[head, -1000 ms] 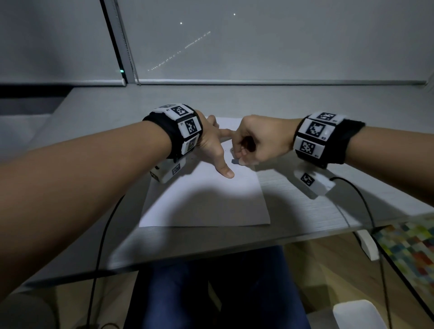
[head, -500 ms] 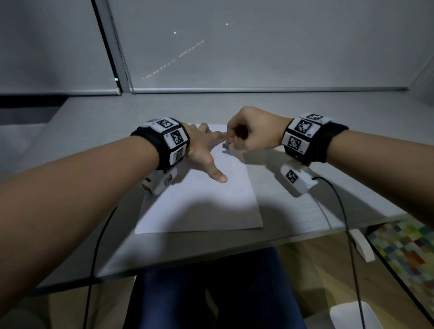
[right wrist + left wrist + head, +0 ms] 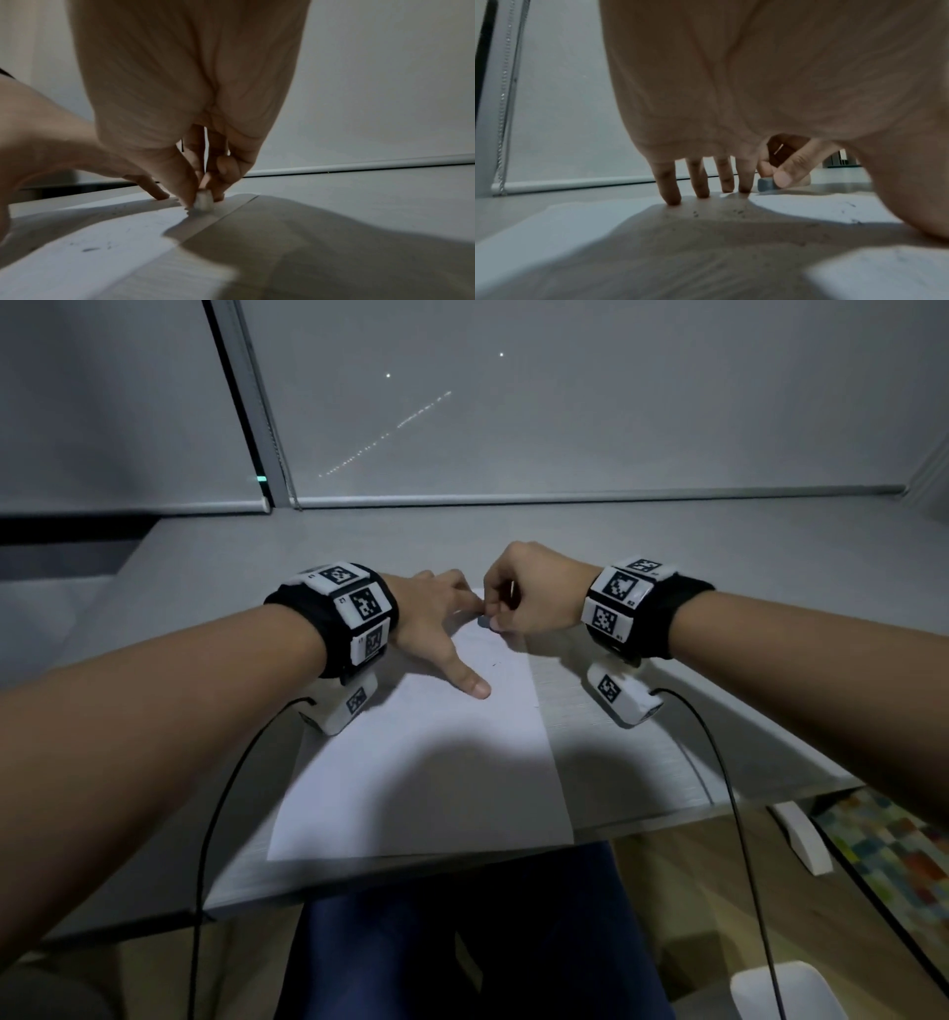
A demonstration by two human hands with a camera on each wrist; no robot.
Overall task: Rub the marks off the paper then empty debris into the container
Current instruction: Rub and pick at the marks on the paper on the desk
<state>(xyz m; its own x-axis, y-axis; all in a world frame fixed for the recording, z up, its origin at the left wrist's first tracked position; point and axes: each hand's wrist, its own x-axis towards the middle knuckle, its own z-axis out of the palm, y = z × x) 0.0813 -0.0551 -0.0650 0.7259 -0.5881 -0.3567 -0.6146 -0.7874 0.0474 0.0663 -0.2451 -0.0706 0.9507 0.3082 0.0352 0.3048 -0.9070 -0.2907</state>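
Observation:
A white sheet of paper (image 3: 426, 762) lies on the grey desk (image 3: 642, 752). My left hand (image 3: 436, 629) rests flat on its upper part, fingers spread and straight, thumb pointing toward me. My right hand (image 3: 518, 603) pinches a small grey eraser (image 3: 484, 622) and holds it down on the paper near the far right corner, just beside my left fingertips (image 3: 672, 199). The left wrist view shows the eraser (image 3: 766, 184) under my right thumb. In the right wrist view the eraser (image 3: 204, 200) touches the paper (image 3: 107, 239). Dark crumbs and faint marks (image 3: 739, 212) dot the sheet.
Roller blinds (image 3: 565, 403) hang behind the desk. A white container (image 3: 785, 991) stands on the floor at the lower right, beside a coloured mat (image 3: 904, 865). Black cables (image 3: 719, 788) run from both wrist units over the desk's front edge.
My right hand has moved the eraser away from me, up the paper toward its far right corner. The left hand stays pressed on the sheet.

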